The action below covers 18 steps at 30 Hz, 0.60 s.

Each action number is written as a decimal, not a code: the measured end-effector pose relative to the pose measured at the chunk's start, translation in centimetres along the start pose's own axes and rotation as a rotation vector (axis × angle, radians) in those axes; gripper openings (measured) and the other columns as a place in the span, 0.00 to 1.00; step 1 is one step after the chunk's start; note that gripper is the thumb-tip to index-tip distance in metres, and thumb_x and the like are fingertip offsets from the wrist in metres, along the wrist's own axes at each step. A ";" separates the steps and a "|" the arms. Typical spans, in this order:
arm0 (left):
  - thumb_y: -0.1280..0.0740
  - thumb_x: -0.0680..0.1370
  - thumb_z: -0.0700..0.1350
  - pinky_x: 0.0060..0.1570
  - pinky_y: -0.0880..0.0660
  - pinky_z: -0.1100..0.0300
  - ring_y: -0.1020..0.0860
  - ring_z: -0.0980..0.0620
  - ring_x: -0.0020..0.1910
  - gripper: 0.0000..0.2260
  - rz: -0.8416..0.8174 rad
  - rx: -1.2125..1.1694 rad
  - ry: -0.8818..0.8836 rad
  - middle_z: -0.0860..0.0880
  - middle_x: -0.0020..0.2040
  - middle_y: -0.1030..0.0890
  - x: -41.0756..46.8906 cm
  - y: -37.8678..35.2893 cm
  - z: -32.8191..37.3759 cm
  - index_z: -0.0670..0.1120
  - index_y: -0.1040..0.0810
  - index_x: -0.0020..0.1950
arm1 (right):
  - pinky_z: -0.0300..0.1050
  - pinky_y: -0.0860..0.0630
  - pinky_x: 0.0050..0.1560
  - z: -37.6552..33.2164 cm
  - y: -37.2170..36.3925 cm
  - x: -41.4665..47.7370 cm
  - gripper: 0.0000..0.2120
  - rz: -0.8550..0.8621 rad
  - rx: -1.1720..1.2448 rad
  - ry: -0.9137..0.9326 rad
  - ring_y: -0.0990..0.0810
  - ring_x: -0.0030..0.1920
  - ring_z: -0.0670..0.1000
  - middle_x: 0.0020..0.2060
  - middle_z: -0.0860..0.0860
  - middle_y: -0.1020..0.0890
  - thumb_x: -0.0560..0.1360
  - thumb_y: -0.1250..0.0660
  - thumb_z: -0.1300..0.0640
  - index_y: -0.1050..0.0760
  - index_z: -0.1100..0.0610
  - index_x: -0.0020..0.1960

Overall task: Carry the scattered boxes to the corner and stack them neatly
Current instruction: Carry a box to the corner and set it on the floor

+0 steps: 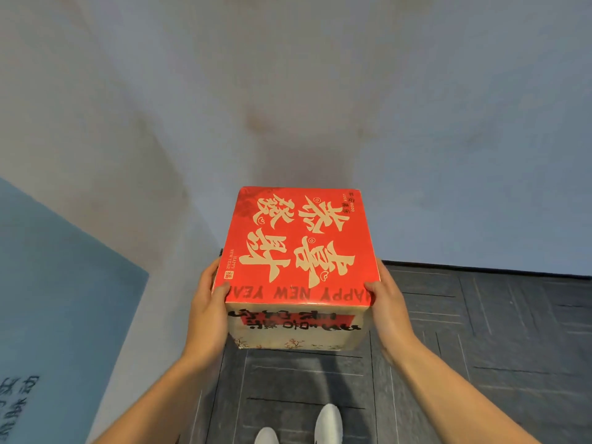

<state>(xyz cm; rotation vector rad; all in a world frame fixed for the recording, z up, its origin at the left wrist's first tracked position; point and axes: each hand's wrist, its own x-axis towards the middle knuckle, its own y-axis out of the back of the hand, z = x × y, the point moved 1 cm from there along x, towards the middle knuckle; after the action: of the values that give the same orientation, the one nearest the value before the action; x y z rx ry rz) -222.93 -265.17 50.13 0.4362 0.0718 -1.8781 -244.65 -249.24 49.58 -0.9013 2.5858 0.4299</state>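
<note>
Red box held by left hand and right hand, each grip curled round it. Corner just past; lowering likely comes next.

The red box's lid bears large gold characters 恭喜發財, upside down. "HAPPY NEW YEAR" runs along its near edge and again, small, at its left. "GOOD LUCK" sits at its far right corner.

Both hands (left, right) hold red box above carpet.
</note>
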 end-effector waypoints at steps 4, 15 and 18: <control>0.43 0.89 0.42 0.35 0.21 0.69 0.14 0.63 0.44 0.14 -0.006 -0.044 0.058 0.51 0.55 0.16 5.6 -3.7 -5.0 0.50 0.28 0.74 | 0.41 0.21 0.49 4.3 -1.1 7.2 0.23 -0.022 0.011 -0.045 0.15 0.55 0.42 0.56 0.43 0.13 0.87 0.47 0.60 0.27 0.37 0.72; 0.44 0.86 0.35 0.34 0.22 0.69 0.16 0.64 0.41 0.18 0.026 -0.040 0.064 0.49 0.56 0.19 19.1 -9.1 -26.5 0.46 0.29 0.74 | 0.36 0.18 0.41 24.8 -6.5 23.2 0.19 -0.065 0.129 -0.067 0.14 0.53 0.43 0.61 0.48 0.16 0.85 0.36 0.52 0.31 0.45 0.75; 0.44 0.86 0.35 0.34 0.22 0.70 0.16 0.65 0.41 0.18 0.047 -0.037 0.051 0.49 0.54 0.19 22.3 -10.3 -32.6 0.46 0.29 0.74 | 0.37 0.18 0.41 30.1 -8.1 27.4 0.19 -0.067 0.108 -0.061 0.14 0.56 0.47 0.64 0.51 0.19 0.86 0.39 0.58 0.32 0.45 0.75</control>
<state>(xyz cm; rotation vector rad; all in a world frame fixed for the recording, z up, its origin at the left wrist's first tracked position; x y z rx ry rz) -230.18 -273.13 10.79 0.4568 0.1300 -1.8171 -252.13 -257.87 9.68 -0.9199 2.4893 0.2910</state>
